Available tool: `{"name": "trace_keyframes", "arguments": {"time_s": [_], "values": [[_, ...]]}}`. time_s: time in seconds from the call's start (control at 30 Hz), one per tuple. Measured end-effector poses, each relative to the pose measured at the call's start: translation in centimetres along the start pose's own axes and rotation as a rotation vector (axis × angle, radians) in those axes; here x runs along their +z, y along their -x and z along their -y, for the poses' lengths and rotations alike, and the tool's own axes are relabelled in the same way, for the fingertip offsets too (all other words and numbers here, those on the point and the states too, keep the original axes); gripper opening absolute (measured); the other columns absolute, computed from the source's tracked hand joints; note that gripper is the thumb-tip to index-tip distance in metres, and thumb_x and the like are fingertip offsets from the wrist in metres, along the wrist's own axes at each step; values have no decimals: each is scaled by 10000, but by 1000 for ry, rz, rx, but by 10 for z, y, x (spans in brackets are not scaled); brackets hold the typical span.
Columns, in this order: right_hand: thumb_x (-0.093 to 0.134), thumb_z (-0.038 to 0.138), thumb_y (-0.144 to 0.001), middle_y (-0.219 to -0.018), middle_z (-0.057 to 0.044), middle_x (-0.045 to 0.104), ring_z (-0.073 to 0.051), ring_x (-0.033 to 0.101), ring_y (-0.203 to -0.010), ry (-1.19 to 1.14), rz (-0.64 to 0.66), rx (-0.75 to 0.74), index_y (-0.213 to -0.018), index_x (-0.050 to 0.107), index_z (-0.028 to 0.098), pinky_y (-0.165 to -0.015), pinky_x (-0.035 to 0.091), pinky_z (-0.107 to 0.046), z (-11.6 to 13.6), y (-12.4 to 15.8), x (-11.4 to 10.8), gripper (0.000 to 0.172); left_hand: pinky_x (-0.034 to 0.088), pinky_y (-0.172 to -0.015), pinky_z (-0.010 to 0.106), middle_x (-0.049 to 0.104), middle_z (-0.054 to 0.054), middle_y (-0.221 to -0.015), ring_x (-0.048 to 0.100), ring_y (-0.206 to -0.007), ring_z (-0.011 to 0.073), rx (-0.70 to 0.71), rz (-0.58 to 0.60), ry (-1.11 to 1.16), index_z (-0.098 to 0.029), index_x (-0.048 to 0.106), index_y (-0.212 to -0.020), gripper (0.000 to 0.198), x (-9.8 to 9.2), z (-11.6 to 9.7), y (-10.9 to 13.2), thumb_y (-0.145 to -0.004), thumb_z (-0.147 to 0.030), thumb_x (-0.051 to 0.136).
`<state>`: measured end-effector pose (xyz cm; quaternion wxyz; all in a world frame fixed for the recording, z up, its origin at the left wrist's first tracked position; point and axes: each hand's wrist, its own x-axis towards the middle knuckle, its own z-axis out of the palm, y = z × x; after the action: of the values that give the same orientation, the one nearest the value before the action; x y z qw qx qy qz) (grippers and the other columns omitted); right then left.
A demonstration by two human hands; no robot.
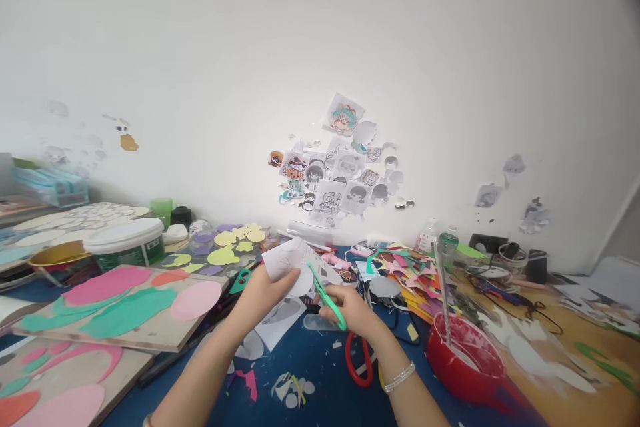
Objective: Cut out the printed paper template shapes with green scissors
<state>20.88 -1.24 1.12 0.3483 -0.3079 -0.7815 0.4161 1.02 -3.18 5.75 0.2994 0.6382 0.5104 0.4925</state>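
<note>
My left hand (271, 291) pinches a sheet of white paper (283, 257) with faint drawn lines, holding it up above the table. In my right hand (353, 307) is a pair of scissors (334, 307) with green handles, the fingers wrapped around the grips. Its blades point up and left at the paper's right part; whether they are closed on it I cannot tell. A second pair of scissors with red handles (359, 370) lies below my right hand. Under the paper, another printed sheet (280, 320) rests on the blue table surface (320, 380).
Boards with pink and green cut shapes (127, 310) fill the left, with a white-lidded tub (124, 238) behind. Right of my hand stands a red pot (467, 357) with a stick in it. Colored paper scraps (415, 280) are heaped behind. Drawings (345, 167) cover part of the wall.
</note>
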Motion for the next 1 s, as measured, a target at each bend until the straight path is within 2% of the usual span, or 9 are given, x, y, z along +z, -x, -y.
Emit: {"name": "trace_keyframes", "arguments": {"time_s": [0.07, 0.13, 0.23, 0.3, 0.37, 0.5, 0.6, 0.77, 1.0], "values": [[631, 462, -677, -574, 28, 465, -102, 426, -515, 54, -1, 9, -906, 608, 147, -488, 368, -210, 2, 1, -1, 390, 454, -569, 265, 657, 40, -754, 594, -696, 209, 63, -71, -70, -160, 600, -859, 335, 0, 2, -1, -667, -429, 549], [640, 457, -669, -628, 11, 499, -113, 447, -558, 102, -7, 3, -912, 613, 152, -523, 390, -219, 3, 2, -3, 391, 462, -652, 294, 670, 50, -818, 592, -811, 246, 101, -93, -98, -165, 602, -905, 361, 0, 3, -2, -684, -441, 528], [613, 462, -696, -671, -7, 525, -119, 460, -577, 112, -4, -1, -923, 613, 153, -544, 410, -229, 5, 4, -5, 383, 460, -694, 302, 668, 59, -882, 582, -861, 252, 136, -31, -50, -163, 601, -935, 373, -1, 2, -1, -695, -438, 525], [597, 466, -709, -687, -15, 531, -122, 470, -572, 82, 15, -4, -937, 610, 156, -539, 419, -236, 6, 4, -6, 385, 463, -654, 282, 665, 64, -886, 588, -819, 238, 119, 46, -4, -155, 604, -915, 362, -1, 0, 1, -684, -428, 547], [590, 477, -710, -723, -30, 542, -133, 492, -583, 41, 42, -13, -951, 609, 157, -541, 431, -248, 6, 5, -6, 402, 450, -550, 257, 664, 66, -822, 589, -708, 213, 44, 116, 25, -142, 600, -895, 369, -1, -3, 3, -666, -430, 567], [578, 505, -708, -695, -32, 549, -151, 527, -590, -9, 81, -22, -954, 608, 143, -556, 442, -264, 8, 5, -6, 439, 388, -432, 215, 641, 56, -720, 547, -571, 161, -115, 184, 83, -128, 587, -912, 408, -1, -11, 7, -639, -432, 592], [558, 521, -717, -607, -8, 534, -150, 527, -568, -34, 95, -29, -933, 598, 134, -563, 439, -270, 9, 5, -5, 445, 409, -454, 205, 640, 62, -793, 561, -653, 170, -193, 202, 136, -144, 557, -983, 459, -2, -19, 11, -622, -422, 613], [539, 561, -707, -598, -5, 529, -144, 517, -560, -56, 90, -75, -824, 580, 126, -566, 431, -271, 11, 4, -2, 453, 434, -476, 198, 630, 76, -882, 572, -740, 184, -274, 189, 141, -166, 519, -1040, 500, 0, -26, 13, -616, -412, 622], [469, 610, -722, -528, 20, 487, -113, 457, -490, -41, 120, -47, -766, 561, 133, -525, 400, -247, 13, 6, -2, 488, 425, -430, 204, 639, 65, -760, 583, -659, 194, -221, 149, 73, -152, 583, -914, 399, 5, -21, 12, -607, -405, 618]]}}
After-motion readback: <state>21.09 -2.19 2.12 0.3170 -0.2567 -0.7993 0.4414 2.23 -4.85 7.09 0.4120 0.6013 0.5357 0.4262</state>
